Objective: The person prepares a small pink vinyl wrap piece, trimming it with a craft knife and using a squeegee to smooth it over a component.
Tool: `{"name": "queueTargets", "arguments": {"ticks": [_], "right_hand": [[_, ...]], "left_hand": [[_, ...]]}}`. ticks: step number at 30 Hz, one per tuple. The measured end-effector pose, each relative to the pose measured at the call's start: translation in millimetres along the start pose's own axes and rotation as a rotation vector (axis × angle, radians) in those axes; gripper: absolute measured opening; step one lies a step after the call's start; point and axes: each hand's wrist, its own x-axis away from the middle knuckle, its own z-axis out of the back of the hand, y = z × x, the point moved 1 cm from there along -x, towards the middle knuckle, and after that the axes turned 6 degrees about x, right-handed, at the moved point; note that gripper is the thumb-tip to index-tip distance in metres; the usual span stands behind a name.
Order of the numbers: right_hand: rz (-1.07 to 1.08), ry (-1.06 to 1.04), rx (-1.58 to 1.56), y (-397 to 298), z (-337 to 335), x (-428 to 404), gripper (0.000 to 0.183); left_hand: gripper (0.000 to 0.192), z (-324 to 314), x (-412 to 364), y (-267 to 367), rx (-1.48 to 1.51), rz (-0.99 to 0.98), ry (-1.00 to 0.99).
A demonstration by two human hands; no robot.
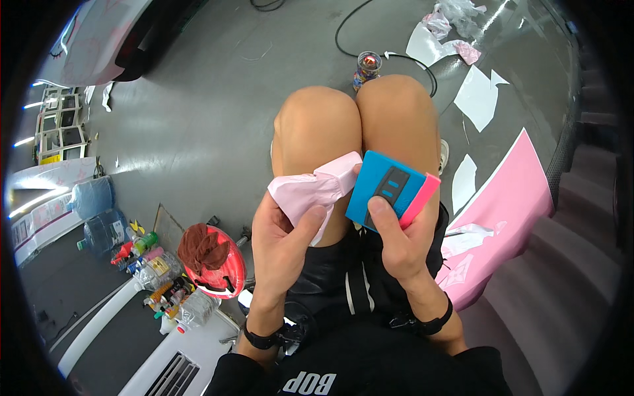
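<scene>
My left hand (278, 242) grips a small block-like piece covered in pale pink film (309, 190). The film runs smooth over the narrow end and hangs loose and wrinkled towards my palm. In my right hand (403, 247) is a blue plastic squeegee (376, 175) with a dark grip strip and a bright pink edge. My thumb lies on its dark strip. The squeegee's left side is close to the narrow end of the covered piece; whether they touch is unclear. Both hands are above my lap, in front of my bare knees (319, 123).
A red round stool seat (233, 265) bears a brown cloth (203, 247). Spray bottles (158, 270) and blue water jugs (104, 230) stand at left. Pink film (515, 198) leans at right; white backing scraps (478, 99) and a black hose (346, 44) lie beyond my knees, by a clear cup (369, 62).
</scene>
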Motion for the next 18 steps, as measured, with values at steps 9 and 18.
{"name": "queueTargets", "arguments": {"ticks": [9, 18], "right_hand": [[0.105, 0.004, 0.116, 8, -9, -3, 0.033], [0.111, 0.083, 0.3, -7, -18, -9, 0.035]], "left_hand": [[0.027, -9, 0, 2, 0.003, -0.017, 0.092], [0.025, -7, -7, 7, -0.054, 0.006, 0.076]]}}
